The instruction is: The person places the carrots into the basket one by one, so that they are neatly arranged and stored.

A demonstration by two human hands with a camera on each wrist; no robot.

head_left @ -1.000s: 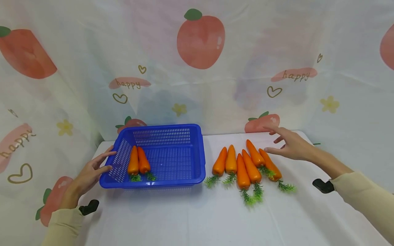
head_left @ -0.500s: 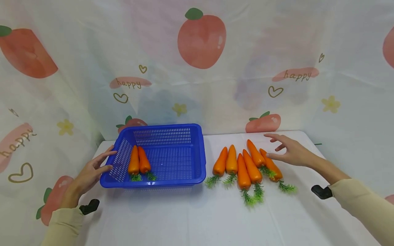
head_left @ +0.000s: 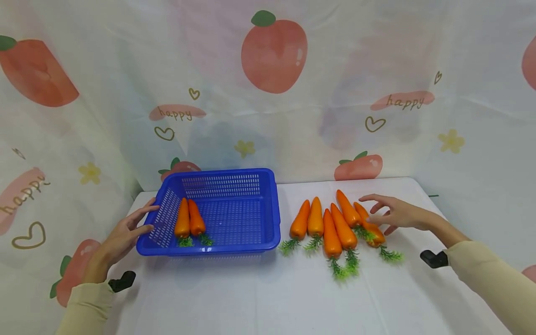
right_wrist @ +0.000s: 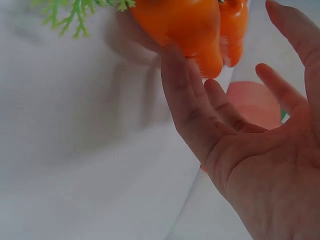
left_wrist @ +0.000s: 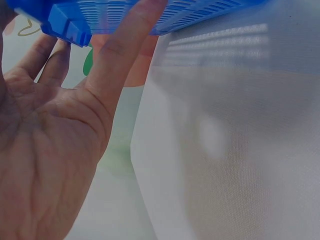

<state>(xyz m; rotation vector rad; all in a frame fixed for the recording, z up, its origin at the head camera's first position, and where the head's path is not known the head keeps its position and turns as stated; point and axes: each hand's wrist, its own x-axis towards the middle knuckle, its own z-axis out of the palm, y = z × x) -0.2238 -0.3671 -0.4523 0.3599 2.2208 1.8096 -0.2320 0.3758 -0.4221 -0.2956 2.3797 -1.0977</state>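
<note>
At the left, my left hand (head_left: pixel 121 237) touches the side of a blue plastic basket (head_left: pixel 271 209), fingers extended and fingertips at its rim. Two orange carrots (head_left: pixel 183 221) with green tops lie inside, near the basket's left wall. Several more carrots (head_left: pixel 315 221) lie in a loose group on the right of the table. My right hand (head_left: pixel 395 214) is over the rightmost carrot (head_left: pixel 378 239), its fingers spread and loosely bent. In the right wrist view, fingertips are right at an orange carrot (right_wrist: pixel 185 25), the thumb apart from the other fingers.
A white cloth (head_left: pixel 251 298) covers the table. Behind and beside it hang pale curtains (head_left: pixel 293 130) printed with fruit, hearts and the word happy. Black straps or devices (head_left: pixel 434 259) sit at both wrists.
My right hand has come down and nearer to the rightmost carrot, its fingers now overlapping it. The left hand, the basket and the carrots have stayed in place.
</note>
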